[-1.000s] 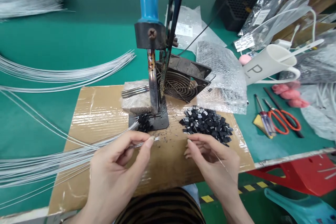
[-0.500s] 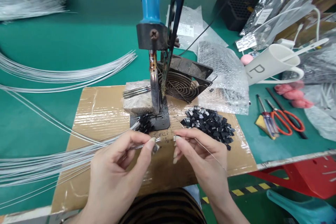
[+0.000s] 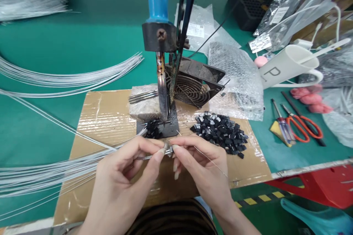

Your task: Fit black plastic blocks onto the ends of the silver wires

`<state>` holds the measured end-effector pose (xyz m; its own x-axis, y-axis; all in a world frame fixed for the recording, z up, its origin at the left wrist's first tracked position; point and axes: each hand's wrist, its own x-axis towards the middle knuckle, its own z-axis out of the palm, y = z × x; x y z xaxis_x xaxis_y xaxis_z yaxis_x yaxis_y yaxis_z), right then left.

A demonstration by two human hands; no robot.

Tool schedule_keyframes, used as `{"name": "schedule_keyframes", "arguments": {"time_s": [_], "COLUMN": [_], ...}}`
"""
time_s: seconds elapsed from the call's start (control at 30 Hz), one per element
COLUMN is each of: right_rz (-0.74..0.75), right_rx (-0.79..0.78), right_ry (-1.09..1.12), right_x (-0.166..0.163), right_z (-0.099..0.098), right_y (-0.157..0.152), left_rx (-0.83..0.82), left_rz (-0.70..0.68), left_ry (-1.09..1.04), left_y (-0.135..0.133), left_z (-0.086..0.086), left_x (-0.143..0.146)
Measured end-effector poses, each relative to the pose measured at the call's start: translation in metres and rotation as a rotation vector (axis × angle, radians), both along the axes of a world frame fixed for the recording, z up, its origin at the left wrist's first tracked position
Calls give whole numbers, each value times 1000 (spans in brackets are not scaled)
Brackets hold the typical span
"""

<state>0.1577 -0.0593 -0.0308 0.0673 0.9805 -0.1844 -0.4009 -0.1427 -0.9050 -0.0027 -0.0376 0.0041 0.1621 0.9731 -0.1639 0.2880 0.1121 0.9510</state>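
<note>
Left hand point(image 3: 124, 176) clamped on white wire point(image 3: 82, 161) end, right hand point(image 3: 201, 165) clamped on small connector point(image 3: 170, 149), both meeting before soldering iron point(image 3: 162, 80); black parts point(image 3: 220, 134) right of iron.

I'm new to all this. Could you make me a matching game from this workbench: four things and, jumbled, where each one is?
1. pile of black parts
2. scissors
3. white mug
4. bundle of thin wires

A. on its side, behind the scissors
B. on the cardboard, right of the stand
C. flat beside a screwdriver
D. ends pinched in the left hand, meeting a small part in the right hand

Pairs: 1-B, 2-C, 3-A, 4-D.
</note>
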Motion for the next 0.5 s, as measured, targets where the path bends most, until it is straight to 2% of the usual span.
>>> {"name": "schedule_keyframes", "arguments": {"time_s": [0.2, 0.5], "right_rz": [3, 6], "right_rx": [-5, -5], "right_ry": [5, -4], "right_x": [-1, 0], "right_z": [-1, -3], "right_y": [-1, 0], "left_rx": [-74, -117], "left_rz": [141, 165], "left_ry": [-94, -123], "left_y": [-3, -3], "left_z": [2, 2], "left_x": [9, 8]}}
